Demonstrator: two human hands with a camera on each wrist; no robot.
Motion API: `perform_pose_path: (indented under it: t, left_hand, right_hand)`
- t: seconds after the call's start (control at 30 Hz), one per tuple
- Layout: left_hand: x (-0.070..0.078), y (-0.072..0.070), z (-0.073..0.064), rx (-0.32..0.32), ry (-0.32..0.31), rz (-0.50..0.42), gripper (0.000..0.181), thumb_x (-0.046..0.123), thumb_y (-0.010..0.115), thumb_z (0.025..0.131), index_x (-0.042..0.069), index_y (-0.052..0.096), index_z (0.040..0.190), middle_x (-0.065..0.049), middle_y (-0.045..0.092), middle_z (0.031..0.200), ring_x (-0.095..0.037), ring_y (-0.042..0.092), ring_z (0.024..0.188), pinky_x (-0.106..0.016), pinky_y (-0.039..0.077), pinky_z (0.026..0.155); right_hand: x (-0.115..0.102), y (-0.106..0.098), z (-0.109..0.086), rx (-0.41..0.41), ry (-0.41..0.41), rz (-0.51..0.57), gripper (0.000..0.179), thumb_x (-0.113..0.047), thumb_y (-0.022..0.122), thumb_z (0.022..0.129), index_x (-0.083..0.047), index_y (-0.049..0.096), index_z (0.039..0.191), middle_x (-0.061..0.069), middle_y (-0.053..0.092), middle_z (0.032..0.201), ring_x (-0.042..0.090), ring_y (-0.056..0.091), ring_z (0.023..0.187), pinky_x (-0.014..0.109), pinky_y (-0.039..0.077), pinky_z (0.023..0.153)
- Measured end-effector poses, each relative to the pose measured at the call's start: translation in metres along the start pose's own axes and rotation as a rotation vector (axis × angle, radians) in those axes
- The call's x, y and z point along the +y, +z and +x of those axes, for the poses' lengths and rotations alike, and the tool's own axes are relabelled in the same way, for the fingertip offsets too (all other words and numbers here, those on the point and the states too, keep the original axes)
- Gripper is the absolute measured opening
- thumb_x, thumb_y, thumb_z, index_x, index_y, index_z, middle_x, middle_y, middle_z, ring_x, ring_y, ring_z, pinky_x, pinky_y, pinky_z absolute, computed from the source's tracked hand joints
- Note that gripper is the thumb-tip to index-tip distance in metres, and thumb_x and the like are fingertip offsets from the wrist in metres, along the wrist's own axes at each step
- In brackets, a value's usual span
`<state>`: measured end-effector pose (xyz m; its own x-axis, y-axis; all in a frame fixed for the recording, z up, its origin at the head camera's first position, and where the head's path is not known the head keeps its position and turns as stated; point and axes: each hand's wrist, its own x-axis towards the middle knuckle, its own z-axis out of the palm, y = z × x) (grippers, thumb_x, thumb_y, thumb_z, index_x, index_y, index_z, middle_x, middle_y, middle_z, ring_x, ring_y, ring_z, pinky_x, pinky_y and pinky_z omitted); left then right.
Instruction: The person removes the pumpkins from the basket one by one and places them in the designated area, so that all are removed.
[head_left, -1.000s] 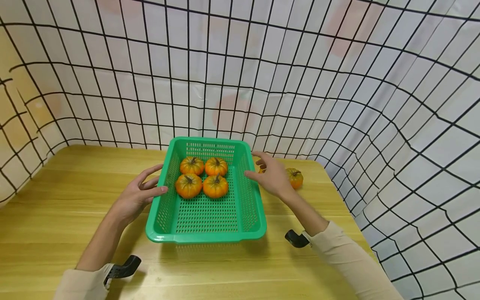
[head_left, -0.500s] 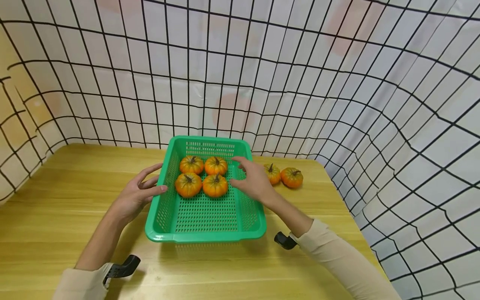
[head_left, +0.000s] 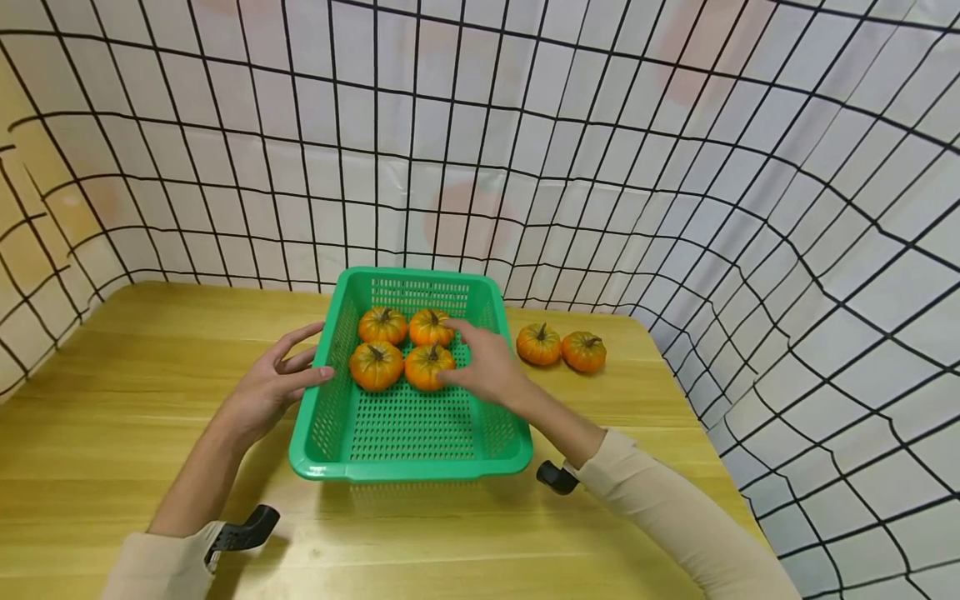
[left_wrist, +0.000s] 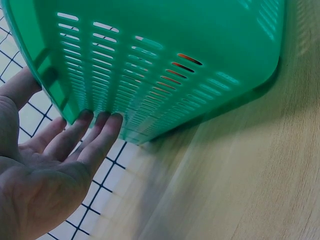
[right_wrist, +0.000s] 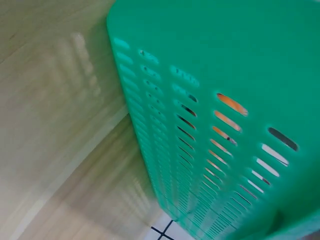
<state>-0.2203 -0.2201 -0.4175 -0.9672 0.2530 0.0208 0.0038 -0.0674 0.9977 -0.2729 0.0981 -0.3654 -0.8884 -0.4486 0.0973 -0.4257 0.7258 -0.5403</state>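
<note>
A green plastic basket (head_left: 408,473) stands on the wooden table with two rows of small orange pumpkins in its left and back part. My left hand (head_left: 262,387) holds its left side, thumb over the rim and the other fingertips against the slotted outer wall (left_wrist: 165,65). My right hand (head_left: 487,367) reaches over the right side into the basket, thumb and fingers spread apart. Its thumb tip overlaps the front right pumpkin (head_left: 426,367), and its index finger overlaps the back right pumpkin (head_left: 427,327). In the right wrist view the basket wall (right_wrist: 200,65) hides this hand.
Two more pumpkins, one (head_left: 538,344) beside the other (head_left: 584,352), sit on the table (head_left: 622,433) right of the basket. A black wire grid (head_left: 465,167) rises along the back and both sides, with white sheeting behind it.
My right hand has moved left from beside the two outside pumpkins, over the basket's right rim, to the pumpkins inside. Both outside pumpkins now show fully. The left hand stays at the rim.
</note>
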Motion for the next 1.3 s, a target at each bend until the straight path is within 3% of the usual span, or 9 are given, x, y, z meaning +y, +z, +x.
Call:
perform_pose_path:
  t: [0.4, 1.3]
  left_hand:
    - [0.0, 0.001, 0.0, 0.001, -0.007, -0.01, 0.08, 0.009, 0.068, 0.097, 0.021, 0.023, 0.162, -0.026, 0.028, 0.163, -0.021, 0.065, 0.12, -0.037, 0.057, 0.093]
    - [0.0, 0.001, -0.001, -0.004, 0.008, -0.01, 0.08, 0.009, 0.067, 0.098, 0.02, 0.021, 0.162, -0.027, 0.028, 0.162, -0.02, 0.066, 0.118, -0.038, 0.057, 0.092]
  right_hand:
    - [0.004, 0.014, 0.01, -0.072, 0.05, -0.003, 0.079, -0.029, 0.081, 0.087, -0.011, 0.042, 0.154, 0.016, 0.056, 0.146, 0.037, 0.054, 0.132, 0.052, 0.049, 0.104]
    - [0.007, 0.025, 0.019, -0.101, 0.13, -0.034, 0.083, -0.039, 0.081, 0.086, -0.012, 0.043, 0.153, 0.015, 0.054, 0.149, 0.038, 0.051, 0.135, 0.053, 0.044, 0.11]
